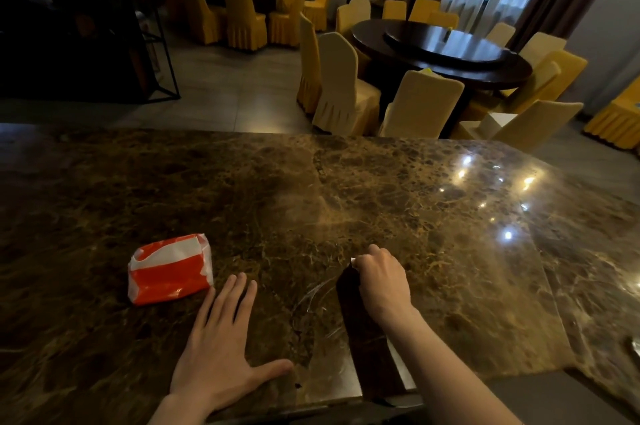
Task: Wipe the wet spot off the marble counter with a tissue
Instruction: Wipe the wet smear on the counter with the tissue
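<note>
My right hand is pressed down on the brown marble counter, fingers closed over a white tissue of which only a small corner shows. Thin wet streaks curve across the marble just left of that hand. My left hand lies flat on the counter near the front edge, fingers spread, holding nothing. An orange and white tissue pack lies on the counter just beyond my left fingertips, its top torn open.
The counter's front edge runs close under my arms, and a seam crosses the marble at the right. Beyond the counter stand round dark dining tables ringed by yellow and cream covered chairs. A dark shelf frame stands at the far left.
</note>
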